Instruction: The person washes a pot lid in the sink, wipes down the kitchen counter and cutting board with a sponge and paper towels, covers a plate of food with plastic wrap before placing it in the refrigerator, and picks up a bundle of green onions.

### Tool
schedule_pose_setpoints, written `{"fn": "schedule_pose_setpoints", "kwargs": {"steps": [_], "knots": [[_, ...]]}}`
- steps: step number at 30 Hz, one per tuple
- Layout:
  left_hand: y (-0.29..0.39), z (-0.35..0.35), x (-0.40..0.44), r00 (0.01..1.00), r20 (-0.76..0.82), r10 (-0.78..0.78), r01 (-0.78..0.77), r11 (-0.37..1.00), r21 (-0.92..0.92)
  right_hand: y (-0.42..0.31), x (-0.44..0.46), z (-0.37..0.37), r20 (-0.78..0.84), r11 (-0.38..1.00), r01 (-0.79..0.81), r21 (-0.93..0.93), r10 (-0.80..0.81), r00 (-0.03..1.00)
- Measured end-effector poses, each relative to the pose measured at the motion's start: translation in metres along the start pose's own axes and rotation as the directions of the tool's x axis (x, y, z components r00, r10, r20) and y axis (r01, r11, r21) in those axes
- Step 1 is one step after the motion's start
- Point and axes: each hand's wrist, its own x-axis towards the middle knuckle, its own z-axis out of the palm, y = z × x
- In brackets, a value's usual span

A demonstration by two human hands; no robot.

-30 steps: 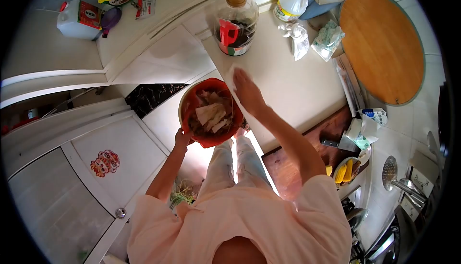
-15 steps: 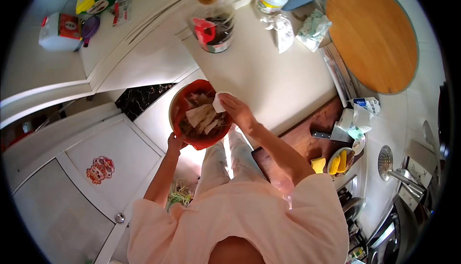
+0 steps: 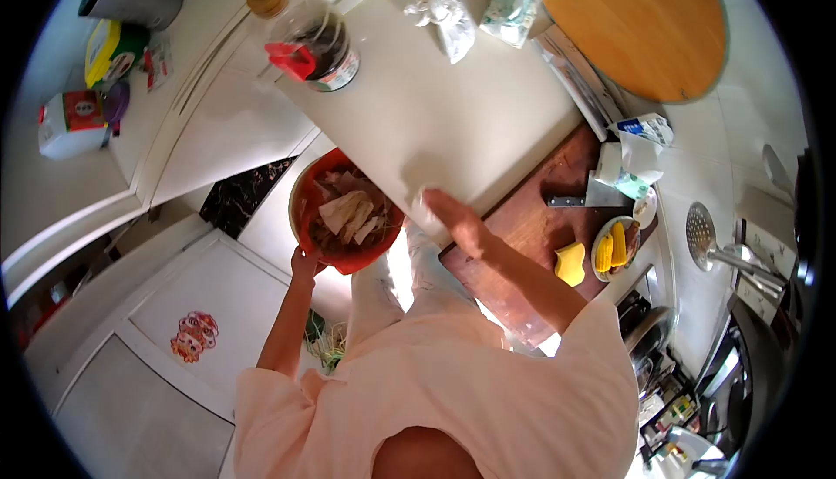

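My left hand (image 3: 305, 263) grips the lower left rim of a bin (image 3: 331, 257) lined with a red bag. Crumpled papers (image 3: 347, 211) and other scraps lie inside it. To the right of the bin, my right hand (image 3: 451, 218) is at the near edge of the white counter (image 3: 409, 122), closed on a white tissue (image 3: 425, 209) that is blurred by motion. Right of that hand lies a dark red cutting board (image 3: 522, 235), with a cleaver (image 3: 583, 200) and a yellow piece (image 3: 570, 264) on it.
A large bottle of dark liquid (image 3: 318, 48) stands at the counter's far left. Plastic bags (image 3: 448, 26) and a round wooden board (image 3: 640, 22) are farther back. A plate of corn (image 3: 614, 246) sits right of the cutting board, and a white cabinet door (image 3: 200, 305) is at left.
My right hand has moved from over the bin back to the counter's edge, still with the tissue. My left hand keeps its grip on the bin. The view has shifted and turned.
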Motion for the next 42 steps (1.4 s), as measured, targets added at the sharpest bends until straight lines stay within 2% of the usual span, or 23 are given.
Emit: {"fn": "schedule_pose_setpoints", "kwargs": {"steps": [2, 3, 4, 5, 6, 7, 9, 12, 15, 17, 21, 23, 24, 26, 27, 28, 29, 31, 33, 35, 37, 39, 42], "knots": [[0.004, 0.001, 0.002, 1.0, 0.023, -0.014, 0.015, 1.0, -0.025, 0.001, -0.013, -0.015, -0.16, 0.923, -0.254, 0.288, 0.308, 0.938], [0.004, 0.002, 0.003, 0.999, 0.032, -0.027, 0.028, 0.999, -0.036, -0.002, -0.01, -0.034, -0.235, 0.775, -0.349, 0.526, 0.527, 0.817], [0.004, 0.002, 0.005, 0.998, 0.056, -0.024, 0.028, 0.997, -0.067, -0.011, 0.004, -0.067, -0.41, 0.793, -0.365, 0.488, 0.577, 0.707], [0.005, 0.002, 0.008, 0.998, 0.056, -0.031, 0.033, 0.999, -0.024, -0.006, 0.016, -0.104, -0.433, 0.592, -0.258, 0.763, 0.765, 0.476], [0.005, 0.002, 0.01, 0.998, 0.054, -0.038, 0.037, 0.999, 0.017, 0.029, 0.013, -0.137, -0.673, 0.93, -0.345, 0.129, 0.337, 0.658], [0.005, 0.0, 0.012, 0.998, 0.05, -0.046, 0.043, 0.997, 0.059, 0.064, 0.01, -0.17, -0.728, 0.716, -0.418, -0.559, -0.183, 0.66], [-0.003, -0.005, 0.024, 0.997, 0.079, 0.013, -0.025, 0.989, 0.146, 0.08, -0.002, -0.199, -0.599, 0.174, -0.58, -0.796, -0.083, 0.797], [-0.003, -0.002, 0.021, 0.994, 0.109, 0.03, -0.057, 0.965, 0.255, 0.058, -0.001, -0.161, -0.69, 0.021, -0.708, -0.706, 0.205, 0.695], [-0.023, -0.009, 0.042, 0.986, 0.143, 0.082, -0.132, 0.914, 0.384, 0.036, -0.004, -0.1, -0.622, -0.043, -0.669, -0.742, 0.417, 0.663], [-0.034, -0.011, 0.052, 0.97, 0.183, 0.16, -0.231, 0.846, 0.48, 0.024, -0.007, -0.046, -0.579, 0.118, -0.692, -0.712, 0.459, 0.674], [-0.024, 0.005, 0.039, 0.964, 0.223, 0.143, -0.249, 0.778, 0.577, -0.041, -0.007, 0.056, -0.449, 0.183, -0.635, -0.75, 0.565, 0.693], [-0.023, 0.009, 0.026, 0.953, 0.272, 0.132, -0.25, 0.849, 0.465, -0.05, -0.008, 0.119, -0.5, 0.205, -0.69, -0.695, 0.552, 0.667], [-0.023, 0.011, 0.021, 0.947, 0.294, 0.13, -0.246, 0.881, 0.404, -0.059, -0.009, 0.146, -0.521, 0.461, -0.751, -0.473, 0.541, 0.66], [-0.026, 0.012, 0.015, 0.96, 0.274, 0.061, -0.166, 0.911, 0.377, -0.059, -0.007, 0.161, -0.614, 0.714, -0.651, -0.259, 0.399, 0.681], [-0.027, 0.011, 0.014, 0.966, 0.258, 0.028, -0.123, 0.925, 0.359, -0.054, -0.004, 0.158, -0.669, 0.747, -0.581, -0.322, 0.255, 0.698], [-0.032, 0.007, 0.016, 0.964, 0.264, 0.014, -0.102, 0.942, 0.32, -0.049, -0.002, 0.155, -0.71, 0.768, -0.513, -0.383, 0.11, 0.696], [-0.033, 0.001, 0.019, 0.951, 0.308, -0.017, -0.097, 0.931, 0.351, -0.082, 0.008, 0.113, -0.638, 0.643, -0.542, -0.542, 0.106, 0.763], [-0.031, 0.0, 0.015, 0.966, 0.257, -0.03, -0.088, 0.897, 0.432, -0.035, -0.006, 0.076, -0.76, 0.625, -0.578, -0.524, -0.038, 0.648], [-0.031, -0.003, 0.013, 0.969, 0.246, -0.027, -0.085, 0.897, 0.434, -0.02, -0.002, 0.066, -0.799, 0.618, -0.641, -0.455, 0.034, 0.6], [-0.03, -0.004, 0.018, 0.972, 0.233, 0.005, -0.103, 0.906, 0.41, -0.039, 0.018, 0.109, -0.693, 0.621, -0.643, -0.448, 0.213, 0.689], [-0.039, -0.014, 0.03, 0.978, 0.206, 0.046, -0.122, 0.919, 0.374, -0.025, 0.029, 0.186, -0.547, 0.836, -0.514, -0.191, 0.344, 0.763], [-0.039, -0.024, 0.042, 0.977, 0.214, 0.016, -0.078, 0.956, 0.282, -0.031, 0.049, 0.227, -0.32, 0.77, -0.414, -0.486, 0.283, 0.904], [-0.035, -0.04, 0.062, 0.976, 0.219, 0.019, -0.066, 0.976, 0.21, -0.029, 0.08, 0.245, -0.362, 0.828, -0.481, -0.288, 0.371, 0.855]]}}
